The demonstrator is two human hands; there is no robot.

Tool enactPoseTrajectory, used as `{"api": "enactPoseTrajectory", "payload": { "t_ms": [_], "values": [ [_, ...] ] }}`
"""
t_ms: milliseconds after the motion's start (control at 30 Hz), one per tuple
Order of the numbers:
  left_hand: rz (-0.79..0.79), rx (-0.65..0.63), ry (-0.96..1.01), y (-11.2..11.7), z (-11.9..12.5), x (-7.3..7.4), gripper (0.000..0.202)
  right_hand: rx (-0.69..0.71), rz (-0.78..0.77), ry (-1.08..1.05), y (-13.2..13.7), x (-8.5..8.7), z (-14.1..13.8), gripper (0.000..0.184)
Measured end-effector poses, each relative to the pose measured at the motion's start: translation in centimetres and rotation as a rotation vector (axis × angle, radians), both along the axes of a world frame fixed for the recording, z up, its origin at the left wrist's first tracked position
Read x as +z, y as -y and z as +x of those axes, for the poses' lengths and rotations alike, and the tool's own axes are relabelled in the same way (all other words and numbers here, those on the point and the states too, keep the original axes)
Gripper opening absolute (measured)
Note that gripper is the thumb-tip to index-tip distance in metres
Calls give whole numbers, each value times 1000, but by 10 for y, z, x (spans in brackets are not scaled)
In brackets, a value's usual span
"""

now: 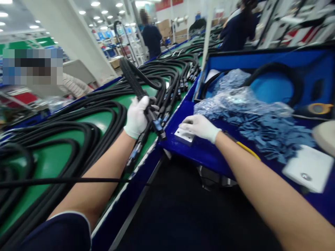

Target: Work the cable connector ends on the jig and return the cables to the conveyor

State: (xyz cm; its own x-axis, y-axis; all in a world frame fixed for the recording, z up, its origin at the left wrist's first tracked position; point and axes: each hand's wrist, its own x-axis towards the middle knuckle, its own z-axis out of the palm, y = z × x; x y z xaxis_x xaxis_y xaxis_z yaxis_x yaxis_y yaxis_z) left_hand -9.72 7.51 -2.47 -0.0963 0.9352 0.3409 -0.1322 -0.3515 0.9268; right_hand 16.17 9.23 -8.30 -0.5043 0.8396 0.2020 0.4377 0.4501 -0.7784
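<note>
Black corrugated cable rises from the white-gloved left hand, whose fingers are closed around it just above a blue connector, with the forearm reaching forward. Left of that hand, many coiled black cables lie across a green bench that runs toward the upper middle of the frame. To the right, the white-gloved right hand lies palm down, fingers extended and resting on a white rectangular plate on a dark blue tray. Farther right are a clear plastic bag, a heap of flat grey-blue pieces and a white square pad.
</note>
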Motion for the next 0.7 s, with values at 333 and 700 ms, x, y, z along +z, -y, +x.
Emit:
{"api": "enactPoseTrajectory", "payload": {
  "t_ms": [333, 700],
  "values": [
    [-848, 99, -954, 166, -189, -10, 47, -34, -42, 102, 0, -8, -5, 23],
    [-944, -57, -1429, 147, -196, -55, 89, -51, 4, 115, 3, -10, -6, 23]
  ]
}}
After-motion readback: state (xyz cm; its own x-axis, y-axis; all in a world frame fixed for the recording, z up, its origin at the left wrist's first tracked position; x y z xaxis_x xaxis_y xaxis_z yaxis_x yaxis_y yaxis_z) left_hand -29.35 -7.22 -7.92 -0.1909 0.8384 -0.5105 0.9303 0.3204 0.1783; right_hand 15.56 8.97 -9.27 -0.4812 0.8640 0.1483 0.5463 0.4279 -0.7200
